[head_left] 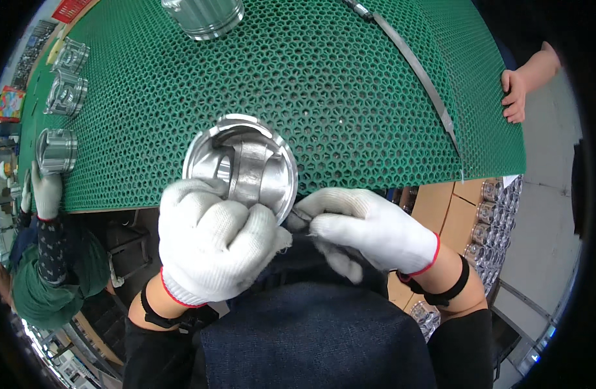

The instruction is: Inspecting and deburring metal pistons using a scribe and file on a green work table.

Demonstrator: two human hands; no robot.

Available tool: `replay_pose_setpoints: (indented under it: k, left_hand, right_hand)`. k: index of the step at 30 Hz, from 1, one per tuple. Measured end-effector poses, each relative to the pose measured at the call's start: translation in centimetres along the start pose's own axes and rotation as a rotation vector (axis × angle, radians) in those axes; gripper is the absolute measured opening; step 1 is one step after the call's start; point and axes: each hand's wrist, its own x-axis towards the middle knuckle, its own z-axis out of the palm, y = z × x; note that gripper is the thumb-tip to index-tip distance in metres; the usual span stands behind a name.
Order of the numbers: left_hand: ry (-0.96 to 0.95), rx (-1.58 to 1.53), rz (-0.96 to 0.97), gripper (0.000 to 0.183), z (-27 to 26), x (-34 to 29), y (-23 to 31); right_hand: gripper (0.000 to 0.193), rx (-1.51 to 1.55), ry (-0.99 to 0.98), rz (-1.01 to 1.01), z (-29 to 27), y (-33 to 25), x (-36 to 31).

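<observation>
A shiny metal piston [248, 172] is tilted toward me over the mat's near edge, its hollow underside and inner bosses showing. My left hand [217, 236], in a white knit glove with a red cuff, is wrapped over its near side. My right hand [369, 230], gloved the same way, is curled close to the piston's lower right rim. Between its thumb and forefinger shows a small, dark, thin piece that I cannot make out. A second piston [204, 16] stands on the green mat [337, 117] at the far side.
A slim flat file [418, 68] lies on the mat at right. More pistons [67, 94] line the left, where a co-worker's gloved hand [47, 193] touches one. Another person's bare hand [515, 96] rests at the right edge. Below stand cardboard boxes [434, 207] and stacked pistons [486, 233].
</observation>
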Motion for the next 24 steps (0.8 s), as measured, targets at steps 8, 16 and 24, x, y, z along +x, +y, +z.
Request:
replay_pose_setpoints:
  k: [8,16,24]
  left_hand:
    - [0.196,-0.001,-0.083,0.042,-1.8,-1.2,-3.3]
    - [0.211,-0.21,0.007,0.044,-2.5,1.2,-3.3]
    - [0.193,-0.211,0.077,0.028,0.1,4.3,-5.4]
  right_hand:
    - [0.038,0.292,0.299,-0.049,-1.0,1.2,-2.1]
    - [0.055,0.117,0.2,-0.2,-1.1,1.3,-3.8]
    - [0.037,-1.039,0.612,-1.337,-3.8,-2.2,2.5]
